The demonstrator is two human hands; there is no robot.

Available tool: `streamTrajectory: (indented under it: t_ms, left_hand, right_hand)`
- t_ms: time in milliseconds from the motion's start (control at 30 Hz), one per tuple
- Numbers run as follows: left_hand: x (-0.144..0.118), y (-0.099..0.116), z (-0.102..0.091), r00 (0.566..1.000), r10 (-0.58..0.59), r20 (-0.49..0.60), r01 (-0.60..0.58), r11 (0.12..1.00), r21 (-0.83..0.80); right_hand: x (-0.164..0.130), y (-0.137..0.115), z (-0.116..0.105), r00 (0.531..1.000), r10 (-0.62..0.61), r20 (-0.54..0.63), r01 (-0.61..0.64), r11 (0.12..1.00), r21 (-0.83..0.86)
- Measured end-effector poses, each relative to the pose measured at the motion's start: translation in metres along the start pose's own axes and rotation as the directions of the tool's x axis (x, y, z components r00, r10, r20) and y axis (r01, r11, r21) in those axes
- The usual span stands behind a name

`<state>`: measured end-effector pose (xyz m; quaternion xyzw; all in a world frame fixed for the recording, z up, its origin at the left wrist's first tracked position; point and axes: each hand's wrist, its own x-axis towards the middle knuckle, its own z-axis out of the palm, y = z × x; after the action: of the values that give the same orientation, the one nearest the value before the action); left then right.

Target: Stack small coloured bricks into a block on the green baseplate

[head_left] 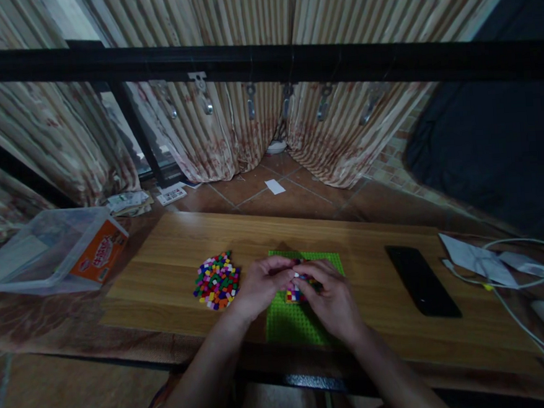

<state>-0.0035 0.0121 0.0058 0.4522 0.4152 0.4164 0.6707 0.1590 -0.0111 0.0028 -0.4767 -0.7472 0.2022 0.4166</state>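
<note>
Two bare hands meet over a green studded baseplate [293,327] lying near the front edge of a light wooden tabletop [172,248]; the left hand [259,285] and the right hand [332,299] curl inward, fingertips pinched narrowly on a small cluster of coloured bricks [296,294] standing on the plate's middle; whether each hand grips the cluster or only touches it cannot be told, as the fingers hide most of it; what shows is a low block in red, yellow, white and pink. Just left of the plate, close beside the left hand, a round heap of loose bricks [216,281] in many colours lies flat on the wood; bare board stretches beyond it to the table's left edge. Right of the plate, well apart from the right hand, a black phone [421,280] lies face up with open wood between; past it, at the right edge, crumpled white paper [478,261] and white cables [533,282] crowd the corner. Off the left edge sits a clear plastic bin [37,251]; striped curtains [229,126] hang behind, over a tiled floor.
</note>
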Motion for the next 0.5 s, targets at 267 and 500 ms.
streamTrajectory:
  t_ms: [267,500]
  left_hand:
    - [-0.004,0.004,0.004,1.000,-0.015,0.016,0.016,0.998,-0.067]
    - [0.004,-0.004,-0.012,0.981,0.111,-0.161,-0.066,0.963,0.261]
  right_hand:
    - [-0.001,-0.002,-0.005,0.998,0.061,-0.001,-0.061,0.994,0.095]
    - [-0.004,0.021,-0.025,0.997,0.076,-0.024,-0.078,0.988,-0.131]
